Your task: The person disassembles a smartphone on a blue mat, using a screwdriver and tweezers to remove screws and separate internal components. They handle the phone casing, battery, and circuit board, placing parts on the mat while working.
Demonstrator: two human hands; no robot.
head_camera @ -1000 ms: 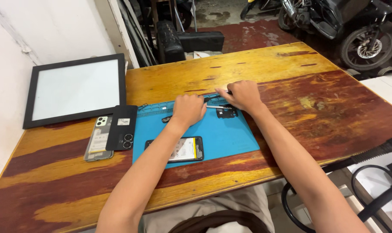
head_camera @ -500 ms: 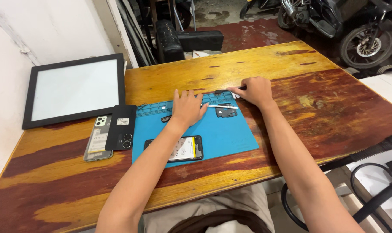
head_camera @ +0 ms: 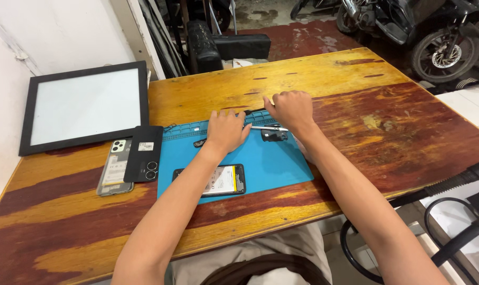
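Observation:
My left hand [head_camera: 226, 129] lies flat, palm down, on the far part of a blue work mat [head_camera: 281, 166], with its fingers spread. My right hand [head_camera: 291, 108] is curled at the mat's far edge. Its thumb and forefinger pinch a thin dark strip [head_camera: 254, 111] there. A slim metal tool [head_camera: 270, 128] and a small black part [head_camera: 274, 136] lie on the mat just below the right hand. Nearer me on the mat rests an opened phone [head_camera: 210, 180] with its insides showing. A tiny dark piece [head_camera: 200, 142] sits left of my left hand.
On the worn wooden table [head_camera: 387, 132], a black phone back cover [head_camera: 143, 153] and a phone in a clear case [head_camera: 112, 168] lie left of the mat. A black-framed white panel [head_camera: 86, 105] sits at the far left. A motorbike [head_camera: 434, 37] and a chair frame [head_camera: 461, 211] stand to the right.
My right hand swung out to the right along the mat's far edge, then came back left to the dark strip. My left hand stayed on the mat.

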